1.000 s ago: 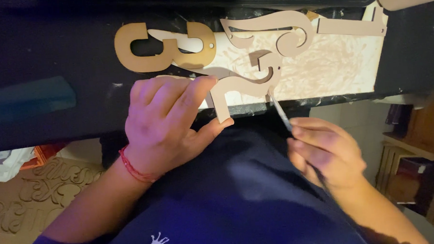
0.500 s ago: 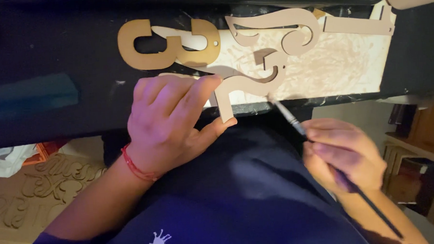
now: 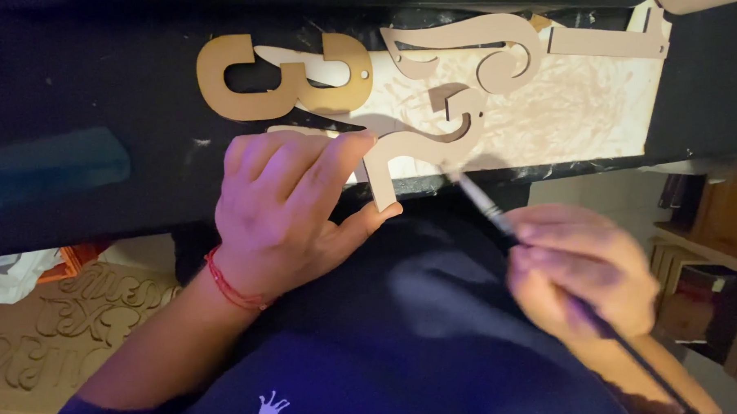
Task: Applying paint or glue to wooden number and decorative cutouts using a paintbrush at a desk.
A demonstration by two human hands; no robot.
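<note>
Two hands share the work: the left hand (image 3: 291,214) presses the pale curly cutout (image 3: 431,131) flat at the black desk (image 3: 95,102) edge so it cannot shift, while the right hand (image 3: 579,269), blurred, pinches a thin brush (image 3: 487,203) aimed at it.

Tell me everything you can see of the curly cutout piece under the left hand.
The curly cutout piece is a flat, pale tan shape, wood or board by its look, with swirling arms and a straight stem that overhangs the dark table edge. It lies flat, partly on a paint-smeared light sheet. The left hand presses on its left part, thumb under the stem. The thin brush in the blurred right hand points at its lower edge.
</note>
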